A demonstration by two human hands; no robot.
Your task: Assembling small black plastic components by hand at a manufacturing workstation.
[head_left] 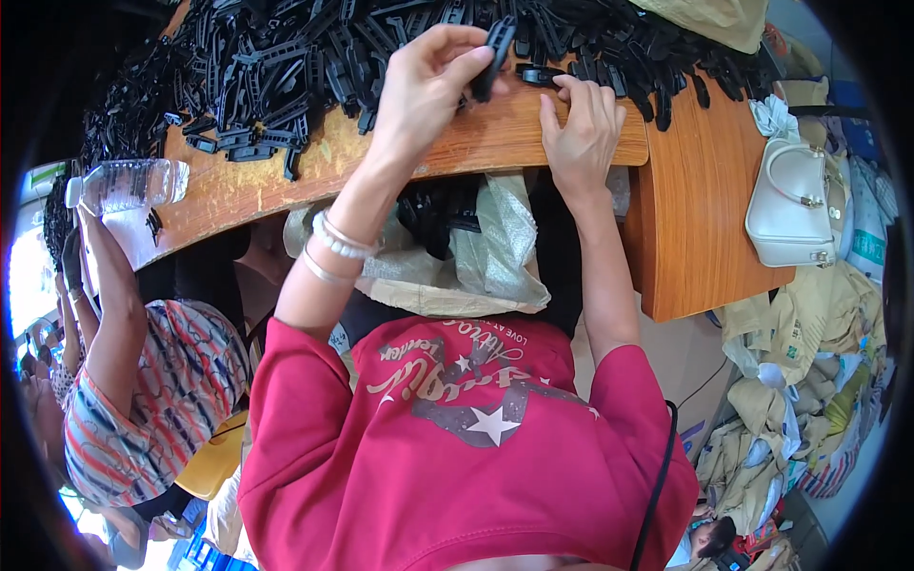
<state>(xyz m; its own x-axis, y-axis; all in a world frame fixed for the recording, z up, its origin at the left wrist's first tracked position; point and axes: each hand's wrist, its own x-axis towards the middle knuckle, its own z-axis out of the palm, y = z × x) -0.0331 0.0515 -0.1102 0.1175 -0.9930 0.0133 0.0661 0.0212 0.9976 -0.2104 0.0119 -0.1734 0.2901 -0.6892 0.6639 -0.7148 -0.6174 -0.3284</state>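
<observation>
Raised over the table, my left hand (428, 90) is closed around a long, narrow black plastic part (496, 55) with a slotted, ladder-like side, pinched between thumb and fingers. My right hand (583, 133) hovers at or rests on the table's front strip, thumb and fingers apart, with nothing seen in it. By its index fingertip lies another black plastic part (540, 75); whether they touch I cannot tell. A large heap of similar black parts (276, 71) spreads across the far side of the wooden table (333, 162).
An open woven sack (509, 233) with black pieces inside hangs below the table edge at my lap. A clear plastic bottle (129, 184) lies at the left, near a person in a striped top (162, 390). A white handbag (790, 209) stands right, beside piled brown sacks (762, 409).
</observation>
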